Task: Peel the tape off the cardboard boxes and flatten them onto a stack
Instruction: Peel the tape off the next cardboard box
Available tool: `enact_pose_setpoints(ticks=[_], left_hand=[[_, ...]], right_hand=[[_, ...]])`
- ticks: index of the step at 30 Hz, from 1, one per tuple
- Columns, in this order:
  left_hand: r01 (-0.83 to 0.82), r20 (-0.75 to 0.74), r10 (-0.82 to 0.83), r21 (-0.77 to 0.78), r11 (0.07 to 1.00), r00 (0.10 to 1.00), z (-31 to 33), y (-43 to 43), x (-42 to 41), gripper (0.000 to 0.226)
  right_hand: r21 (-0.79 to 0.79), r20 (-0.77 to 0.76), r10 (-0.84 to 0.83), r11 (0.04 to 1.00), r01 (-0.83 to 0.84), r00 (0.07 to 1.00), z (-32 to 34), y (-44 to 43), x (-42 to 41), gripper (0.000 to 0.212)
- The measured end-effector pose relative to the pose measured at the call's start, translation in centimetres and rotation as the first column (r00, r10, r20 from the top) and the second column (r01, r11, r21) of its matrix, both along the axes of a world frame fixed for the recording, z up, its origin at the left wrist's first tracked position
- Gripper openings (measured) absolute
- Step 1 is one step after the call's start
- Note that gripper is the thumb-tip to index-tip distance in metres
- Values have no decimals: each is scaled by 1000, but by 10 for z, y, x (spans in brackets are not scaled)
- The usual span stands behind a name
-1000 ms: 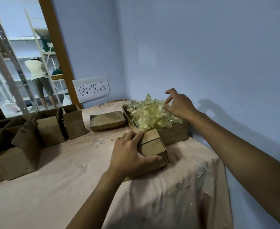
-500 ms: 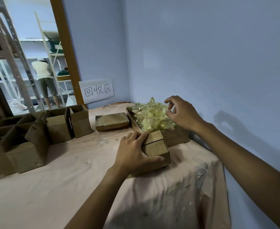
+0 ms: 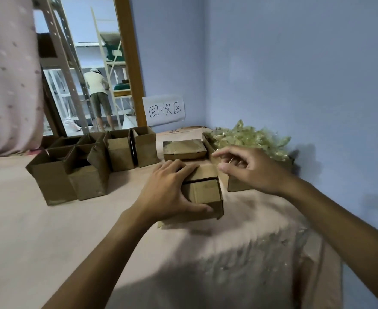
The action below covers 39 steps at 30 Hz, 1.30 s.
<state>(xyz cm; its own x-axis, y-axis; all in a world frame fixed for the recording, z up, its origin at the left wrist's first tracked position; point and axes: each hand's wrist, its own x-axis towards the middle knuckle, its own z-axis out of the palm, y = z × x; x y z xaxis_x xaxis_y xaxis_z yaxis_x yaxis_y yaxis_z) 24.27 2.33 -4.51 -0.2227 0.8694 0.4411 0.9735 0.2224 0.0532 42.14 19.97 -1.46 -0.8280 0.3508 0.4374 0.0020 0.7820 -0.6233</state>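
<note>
Brown corrugated cardboard throughout. Head view: an open carton [image 3: 237, 186] sits in the table's far right corner, heaped with crumpled yellowish tape scraps [image 3: 250, 137]. Just left of it lies a flat closed box [image 3: 184, 149]. Further left stand open-topped boxes [image 3: 118, 152], upright; their insides are dark and we cannot read any contents. The small cardboard box [image 3: 203, 192] sits just in front of the carton. The left hand [image 3: 168, 192] clamps it, fingers spread over the top, thumb pressed on the near face. The right hand [image 3: 250, 170] hovers above the box's far right corner, thumb and forefinger apart, other fingers loosely curled; it is blurred.

Against half a second ago: the right hand was at the tape heap and has drawn back toward the box. The left hand is unchanged. The view has swung left, bringing in pink dotted fabric [image 3: 7, 74].

Surface: pale pink cloth [image 3: 49, 230]. Room: blue walls [image 3: 295, 63], a handwritten paper sign [image 3: 164, 110], a wood-framed doorway [image 3: 132, 63] showing metal racking [image 3: 67, 63] and a person [image 3: 97, 90] facing away.
</note>
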Motion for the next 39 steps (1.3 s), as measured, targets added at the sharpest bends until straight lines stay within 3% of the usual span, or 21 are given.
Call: enact_pose_setpoints(ticks=[4,9,14,23,32,36,39], left_hand=[[-123,12,125,-103,987,992,-2,-25,-34,132],[-173,73,180,-96,980,981,-1,-40,-45,141],[-169,50,177,-132,977,983,-3,-38,-47,129],[-114,29,122,-188,975,992,-2,-32,-48,126],[-73,49,78,-101,992,996,-4,-56,-56,118],[-100,195,97,5,995,976,-13,-87,-72,118],[-121,320,82,103,987,944,-26,-104,-77,117]], right_hand=[[5,91,95,995,-95,991,-25,-23,-20,40],[-25,164,115,993,-112,980,-46,-43,-42,58],[-118,161,143,985,-124,977,-53,-42,-49,75],[-93,318,171,984,-149,933,-49,-35,-56,105],[-4,318,161,986,-169,934,-50,-32,-65,98],[6,294,124,991,-132,948,-51,-31,-59,97],[106,239,90,987,-118,967,-52,-33,-59,96]])
